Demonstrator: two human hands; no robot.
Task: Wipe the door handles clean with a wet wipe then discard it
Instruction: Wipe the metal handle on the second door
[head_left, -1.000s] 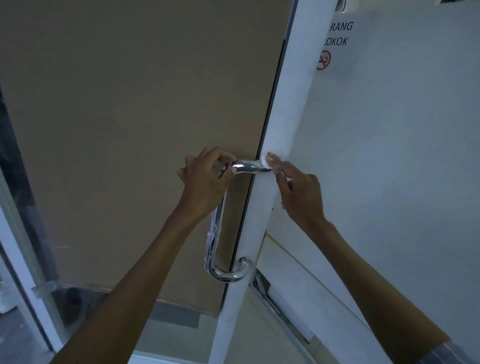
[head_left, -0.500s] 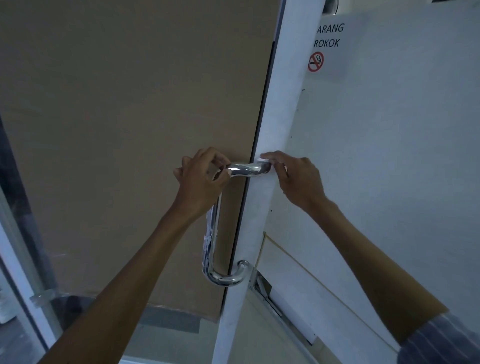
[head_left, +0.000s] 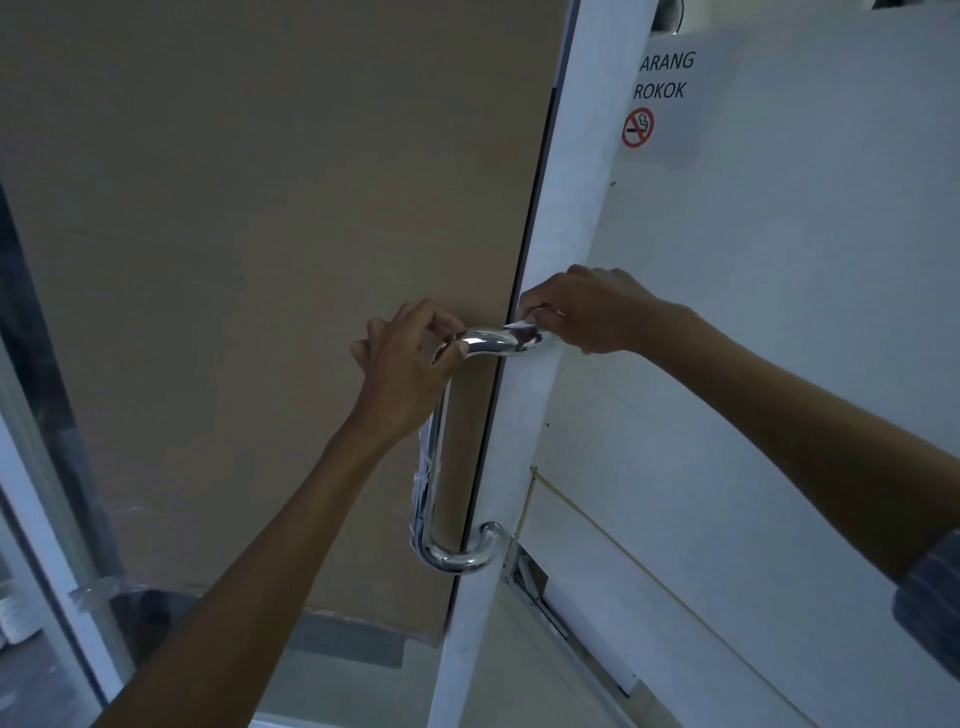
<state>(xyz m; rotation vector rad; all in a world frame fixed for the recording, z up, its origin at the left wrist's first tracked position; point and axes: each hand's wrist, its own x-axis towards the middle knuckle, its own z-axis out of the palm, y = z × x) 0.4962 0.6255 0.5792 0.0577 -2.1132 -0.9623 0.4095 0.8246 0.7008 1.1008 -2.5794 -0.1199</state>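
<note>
While the left hand (head_left: 410, 364) curls its fingers and thumb around the upper bend of the polished chrome U-shaped pull handle (head_left: 434, 467), the right hand (head_left: 587, 312) pinches a small white wet wipe (head_left: 524, 323) against the top arm of that handle, right where the bar meets the white door frame (head_left: 550, 364). Only a crumpled edge of the wipe shows between the fingertips and the metal; the rest is hidden under the hand. The left grasp looks meant to steady the door leaf so it does not swing while the other hand rubs, and it leaves the short horizontal stretch free for the cloth. Working at the joint makes sense, since grime tends to collect where bar and frame meet.

Below the left wrist, the vertical run of the handle carries what seems to be pale wrapping or reflections; which it is cannot be told. The lower bend of the bar curves back into the frame, untouched by either hand. A brown panel (head_left: 260, 260) fills the door to the left, and a paper no-smoking sign (head_left: 660, 98) is stuck to the white panel on the right.

By my judgement the wiping is at an early stage: the long shaft and lower curve are yet to be covered, and discarding comes after.
</note>
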